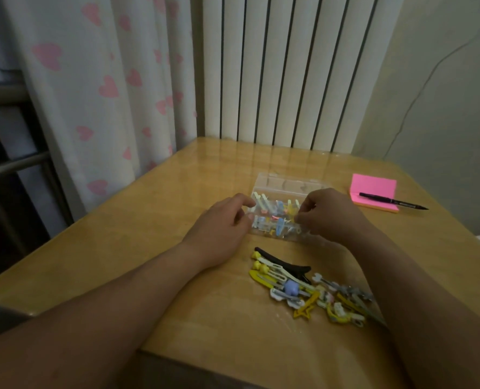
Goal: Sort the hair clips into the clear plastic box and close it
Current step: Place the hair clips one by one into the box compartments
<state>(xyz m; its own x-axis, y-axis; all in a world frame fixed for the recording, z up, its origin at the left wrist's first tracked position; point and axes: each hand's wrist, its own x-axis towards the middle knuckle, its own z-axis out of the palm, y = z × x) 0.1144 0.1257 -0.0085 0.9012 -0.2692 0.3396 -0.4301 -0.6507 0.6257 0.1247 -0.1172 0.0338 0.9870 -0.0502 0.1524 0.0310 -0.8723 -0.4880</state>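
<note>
At one box: left hand, right hand; one pen.

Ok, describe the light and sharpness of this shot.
Head view: dim and murky overall; pale glare streaks on the table below the radiator; the clips in the box smear together; the radiator bars fan out from the wide lens.

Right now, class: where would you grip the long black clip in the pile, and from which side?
Pinch the long black clip at its left end, from the box side: that edge lies bare, while other clips overlap its near edge.
</note>
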